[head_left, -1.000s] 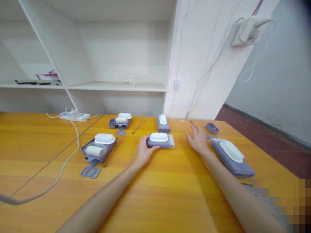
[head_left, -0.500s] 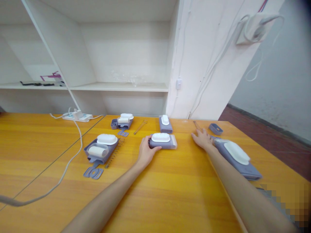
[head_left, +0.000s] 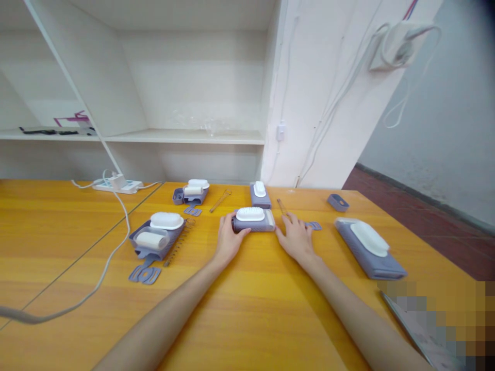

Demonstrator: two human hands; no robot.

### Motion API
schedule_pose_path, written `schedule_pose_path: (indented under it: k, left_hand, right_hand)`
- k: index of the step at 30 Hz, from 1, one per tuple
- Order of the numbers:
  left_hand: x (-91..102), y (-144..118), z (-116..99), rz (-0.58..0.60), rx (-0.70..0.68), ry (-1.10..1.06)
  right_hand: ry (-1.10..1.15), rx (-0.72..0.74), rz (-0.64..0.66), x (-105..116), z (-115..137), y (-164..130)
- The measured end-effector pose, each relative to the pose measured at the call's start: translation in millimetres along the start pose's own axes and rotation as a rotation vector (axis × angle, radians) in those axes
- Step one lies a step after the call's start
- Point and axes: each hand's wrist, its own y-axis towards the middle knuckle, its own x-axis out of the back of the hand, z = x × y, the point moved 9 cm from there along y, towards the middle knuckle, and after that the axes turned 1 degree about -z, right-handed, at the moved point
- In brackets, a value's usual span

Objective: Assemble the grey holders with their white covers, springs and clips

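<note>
Desk [head_left: 251, 314]: right edge slants outward toward the viewer, red floor [head_left: 413, 221] beyond it; back edge meets the white wall [head_left: 309, 129] and the shelving [head_left: 185, 136]. A dark seam crosses the left part; a pale cable [head_left: 23, 317] loops over it. A wide stretch of wood lies between the forearms. A further gap separates the right hand [head_left: 297, 238] from the large case [head_left: 365, 252] near the right edge.

Materials: desk is glossy orange wood, grain running sideways. Cases are matte grey-violet, apparently plastic, block-shaped; the large case has a patterned side and a smooth white oval top. Small tray [head_left: 337, 202]: rounded rectangle, open above. Flat piece [head_left: 315, 225]: thin, with cut-outs. Wire coil [head_left: 280, 205]: thin, brownish.

Middle case [head_left: 257, 226]: lies flat between the hands, long side facing the viewer. Its white oval top [head_left: 250, 214] is bristled; the right end is translucent, the left end dark.

Left hand [head_left: 229, 239]: closed round the left end of the middle case, thumb on the near side, fingers partly hidden behind. Right hand: palm down, fingers bent and slightly spread, thumb just beside the case's right end, fingertips at the wire coil; cannot tell whether it grips. Flat piece shows just beside its fingers.
</note>
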Motion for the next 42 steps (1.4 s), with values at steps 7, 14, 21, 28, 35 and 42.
schedule_pose_path:
  k: [7,14,21,28,35,42]
  left_hand:
    - [-1.3,-0.3,1.4,0.010,0.003,-0.010]
    - [1.0,-0.8,-3.5,0.015,-0.007,0.003]
    - [0.7,-0.4,-3.2,0.005,-0.017,0.018]
    - [-0.4,-1.0,-2.5,0.013,-0.019,0.047]
    - [0.0,-4.8,-3.2,0.023,-0.006,0.192]
    - [5.6,-7.9,-12.1,-0.061,-0.049,0.332]
  right_hand:
    - [-0.015,0.075,-0.047,18.3,17.8,-6.2]
    - [-0.111,-0.142,-0.175,26.0,-18.2,-2.6]
    - [-0.230,-0.257,-0.027,16.6,-37.4,-0.4]
    - [-0.194,-0.238,0.101,14.0,-32.1,-1.7]
    - [0.138,-0.210,0.055,11.4,-11.4,-6.0]
    - [1.127,-0.367,-0.032,-9.1,-23.8,-6.6]
